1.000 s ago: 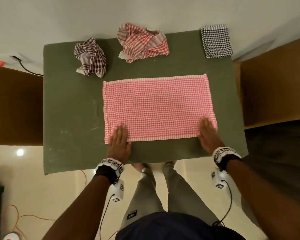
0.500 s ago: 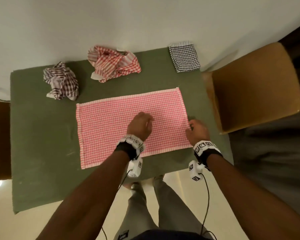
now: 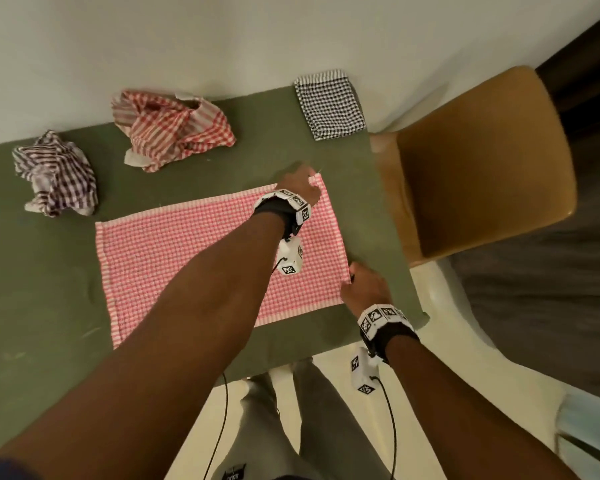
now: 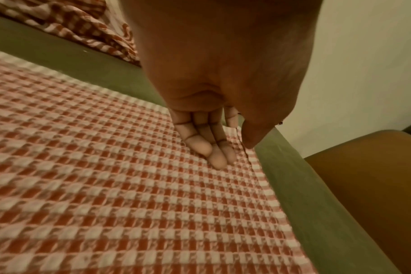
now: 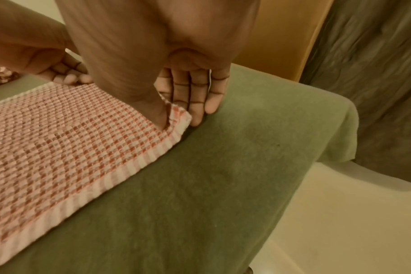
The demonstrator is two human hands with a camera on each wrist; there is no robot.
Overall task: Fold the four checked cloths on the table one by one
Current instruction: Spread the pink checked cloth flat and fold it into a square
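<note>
Item one, the pink checked cloth (image 3: 194,258): I see it spread flat at the centre of the head view on the green table (image 3: 49,306), long side running left to right. Item two, my left hand (image 3: 300,183): it reaches across to the cloth's upper right corner, fingers (image 4: 214,148) lying straight on the fabric, thumb at the hem; whether it has hold of the corner I cannot tell. Item three, my right hand (image 3: 364,287): at the lower right corner, thumb on top and fingers (image 5: 195,96) beneath the lifted edge, pinching it. Item four, a red checked cloth (image 3: 174,129), crumpled, upper centre of the frame. Item five, a dark checked cloth (image 3: 56,174), crumpled, upper left. Item six, a black checked cloth (image 3: 329,103), folded square, at the table's upper right corner. Item seven, a brown chair (image 3: 482,161), at the right of the frame, just beside the table.
</note>
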